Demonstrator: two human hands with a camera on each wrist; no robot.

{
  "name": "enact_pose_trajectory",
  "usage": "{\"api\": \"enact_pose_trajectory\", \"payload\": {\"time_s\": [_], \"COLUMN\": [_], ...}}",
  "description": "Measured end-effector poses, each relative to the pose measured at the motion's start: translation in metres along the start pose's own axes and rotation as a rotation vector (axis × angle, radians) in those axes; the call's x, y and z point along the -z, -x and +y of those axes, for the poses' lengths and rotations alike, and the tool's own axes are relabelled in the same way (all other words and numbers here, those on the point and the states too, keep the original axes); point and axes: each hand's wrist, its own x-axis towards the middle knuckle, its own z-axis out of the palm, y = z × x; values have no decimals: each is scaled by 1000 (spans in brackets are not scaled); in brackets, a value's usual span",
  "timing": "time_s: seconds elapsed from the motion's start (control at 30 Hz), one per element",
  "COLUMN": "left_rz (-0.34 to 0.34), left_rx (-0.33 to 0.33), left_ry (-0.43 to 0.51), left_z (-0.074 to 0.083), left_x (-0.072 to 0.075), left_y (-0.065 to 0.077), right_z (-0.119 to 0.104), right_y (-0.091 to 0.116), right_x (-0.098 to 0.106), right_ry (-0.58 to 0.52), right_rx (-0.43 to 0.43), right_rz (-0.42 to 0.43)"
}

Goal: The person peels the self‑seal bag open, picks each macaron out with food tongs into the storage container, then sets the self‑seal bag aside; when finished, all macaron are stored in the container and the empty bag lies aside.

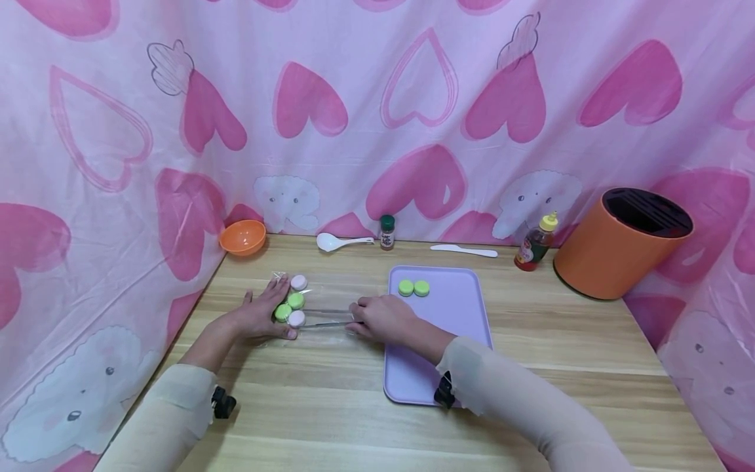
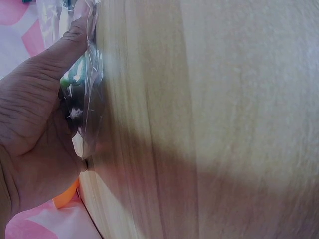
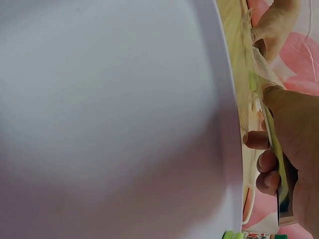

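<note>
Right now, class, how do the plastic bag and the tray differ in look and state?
The plastic bag is clear; the tray is opaque purple. The bag is crinkled, the tray smooth. Pale pink macarons show at the bag, none visible on the tray. Both have green macarons.

Clear bag (image 2: 92,99) glossy, crinkled plastic; tray (image 1: 413,372) smooth, matt plastic; tabletop (image 1: 560,367) wood-grained; backdrop (image 1: 348,164) possibly cloth.

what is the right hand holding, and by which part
The right hand holds what look like slim metal tongs, its fingers around the arms, back from the tips.
</note>
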Motion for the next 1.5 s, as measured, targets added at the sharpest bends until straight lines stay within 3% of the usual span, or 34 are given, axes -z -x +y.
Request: {"api": "enact_pose_trajectory", "payload": {"time_s": [0.53,1.17,1.5], "left_rz": [-1,7,0], "left_rx": [-5,-8,8], "left_ry": [23,5,5], "left_z": [4,5,7], "left_x": [1,1,1], "left_y": [2,4,4], "right_z": [-2,22,41], "right_y": [-1,27,52], "right_x": [2,8,13], "right_ry": [-8,-7,0], "right_rx": [-9,-47,-71], "right_rz": [-30,55,87]}}
